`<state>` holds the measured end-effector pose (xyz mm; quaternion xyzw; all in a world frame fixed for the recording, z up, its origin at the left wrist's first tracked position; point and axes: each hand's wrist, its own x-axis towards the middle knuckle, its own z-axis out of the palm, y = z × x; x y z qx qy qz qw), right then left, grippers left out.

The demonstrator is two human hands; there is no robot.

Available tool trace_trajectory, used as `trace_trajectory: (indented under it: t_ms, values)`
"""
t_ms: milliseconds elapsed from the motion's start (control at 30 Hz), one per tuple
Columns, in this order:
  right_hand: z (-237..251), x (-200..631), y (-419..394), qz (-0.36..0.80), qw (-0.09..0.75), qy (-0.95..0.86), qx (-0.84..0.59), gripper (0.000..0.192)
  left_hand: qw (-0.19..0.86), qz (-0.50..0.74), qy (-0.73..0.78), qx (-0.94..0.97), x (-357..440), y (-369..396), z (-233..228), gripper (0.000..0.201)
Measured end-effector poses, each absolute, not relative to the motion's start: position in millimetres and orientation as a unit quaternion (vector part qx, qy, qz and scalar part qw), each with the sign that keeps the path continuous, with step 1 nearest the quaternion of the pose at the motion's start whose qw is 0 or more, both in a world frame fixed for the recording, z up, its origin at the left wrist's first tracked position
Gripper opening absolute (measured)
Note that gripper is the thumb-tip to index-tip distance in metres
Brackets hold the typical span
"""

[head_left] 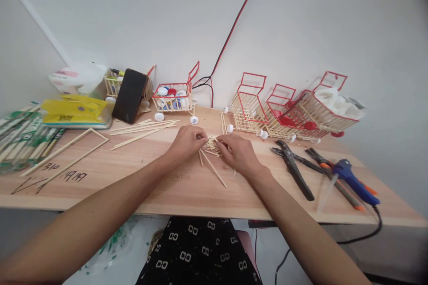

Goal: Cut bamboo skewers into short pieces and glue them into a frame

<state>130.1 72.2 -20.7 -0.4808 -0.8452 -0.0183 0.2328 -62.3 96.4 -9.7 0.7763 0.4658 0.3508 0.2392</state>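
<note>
I see both hands meet at mid-tabletop (187,187) over a small bundle of short sticks (211,143), likely so each can steady one end. My left hand (186,142) pinches its left side, my right hand (238,151) its right; the fingers of both are curled shut around it. Loose sticks (214,169) lie just nearer.

The table (140,173) at the centre of the frame is pale, matt wood with visible grain. The sticks (211,143) look like bare light wood. At the right, the pliers (294,167) are dark metal and the glue gun (351,177) is glossy blue plastic.
</note>
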Motion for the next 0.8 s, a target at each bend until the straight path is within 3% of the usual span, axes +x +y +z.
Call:
trace_trajectory:
  t_ms: [800]
  values:
    - [-20.6,128.8,71.9,-0.013,0.218,-0.852,-0.475,0.019,0.237,0.334,0.471,0.781,-61.1,96.6,-8.8,0.014]
